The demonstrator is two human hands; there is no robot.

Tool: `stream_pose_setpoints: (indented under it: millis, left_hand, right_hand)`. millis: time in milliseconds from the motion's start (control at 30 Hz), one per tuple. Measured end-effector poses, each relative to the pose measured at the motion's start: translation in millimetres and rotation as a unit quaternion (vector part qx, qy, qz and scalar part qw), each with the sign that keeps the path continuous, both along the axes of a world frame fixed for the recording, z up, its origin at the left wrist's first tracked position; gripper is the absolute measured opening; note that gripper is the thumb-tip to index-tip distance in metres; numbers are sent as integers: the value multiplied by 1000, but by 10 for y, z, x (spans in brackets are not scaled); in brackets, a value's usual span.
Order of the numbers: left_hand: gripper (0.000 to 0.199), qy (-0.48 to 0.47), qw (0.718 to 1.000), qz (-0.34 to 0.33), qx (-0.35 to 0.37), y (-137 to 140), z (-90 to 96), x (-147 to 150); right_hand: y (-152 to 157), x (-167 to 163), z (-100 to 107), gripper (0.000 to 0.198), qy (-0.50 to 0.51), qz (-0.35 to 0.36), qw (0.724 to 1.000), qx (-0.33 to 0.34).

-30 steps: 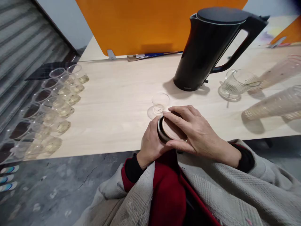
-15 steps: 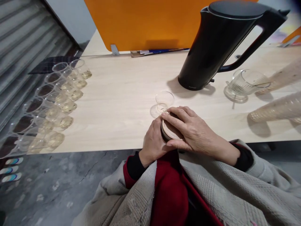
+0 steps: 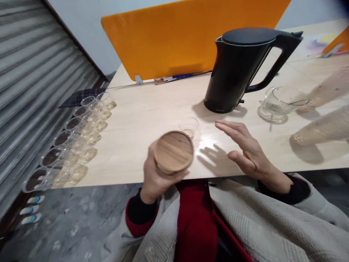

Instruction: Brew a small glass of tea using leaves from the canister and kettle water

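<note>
A round jar with a wooden lid [image 3: 174,151] is in my left hand [image 3: 158,178], whose fingers wrap around its side above the front of the table. The jar's body is mostly hidden under the lid and my fingers. Just behind it stands a clear plastic cup [image 3: 191,125], partly covered by the jar. Off to the right, my right hand [image 3: 248,151] hovers over the table with fingers stretched out and thumb apart, touching nothing. Its shadow falls on the tabletop toward the cup.
A black electric kettle [image 3: 237,72] stands behind my right hand. To its right are a ribbed glass cup [image 3: 286,100] and stacks of wrapped cups [image 3: 321,125]. Rows of clear cups with pale contents [image 3: 89,136] line the table's left end. An orange divider [image 3: 163,43] rises behind.
My right hand has come off the lid and moved right, its fingers opening out. My left hand has carried the jar to the left, lid now fully visible. The camera view has shifted.
</note>
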State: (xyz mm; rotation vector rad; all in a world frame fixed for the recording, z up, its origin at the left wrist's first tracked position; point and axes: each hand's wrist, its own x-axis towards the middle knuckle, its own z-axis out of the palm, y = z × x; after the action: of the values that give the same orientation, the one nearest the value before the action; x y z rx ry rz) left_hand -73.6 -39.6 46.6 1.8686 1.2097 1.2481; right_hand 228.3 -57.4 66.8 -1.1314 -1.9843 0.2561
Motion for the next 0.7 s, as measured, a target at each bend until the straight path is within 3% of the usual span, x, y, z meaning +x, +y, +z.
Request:
stream_pose_setpoints:
  millis: [133,233,333,467,700]
  left_hand:
    - [94,-30,996,44,68,717,178,-274]
    - [91,-47,998,-9,52,1417,204,-251]
    - [91,-49,998,-45,19,1943,158,-53]
    - [87,-76,992,-101,-28,2290,-15,307]
    - [85,-128,976,-160,-70,2523,-355,699]
  right_hand:
    - [84,237,-327,47,13,-49,996,-68]
    - [142,276,-564,45,15,-67,992,-103]
    - [184,262,-688,45,1,-63,992,-112]
    - [217,243,-721,43,-33,-50,992,-109]
    - [218,216,-749,37,-71,-66,989,-113]
